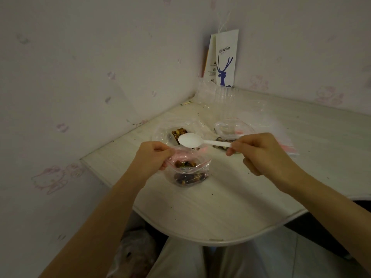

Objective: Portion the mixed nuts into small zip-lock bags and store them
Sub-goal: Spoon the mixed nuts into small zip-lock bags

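Mixed nuts (pixel 185 164) part-fill the small zip-lock bag (pixel 189 177), which the left hand (pixel 152 155) pinches open by its pink rim. The right hand (pixel 259 153) grips a white spoon (pixel 192 140) by the handle, its bowl empty and level above the bag. The supply pack (pixel 177 133) and a second bag (pixel 230 130) lie behind on the surface (pixel 220 207). Sealing and storing look still undone.
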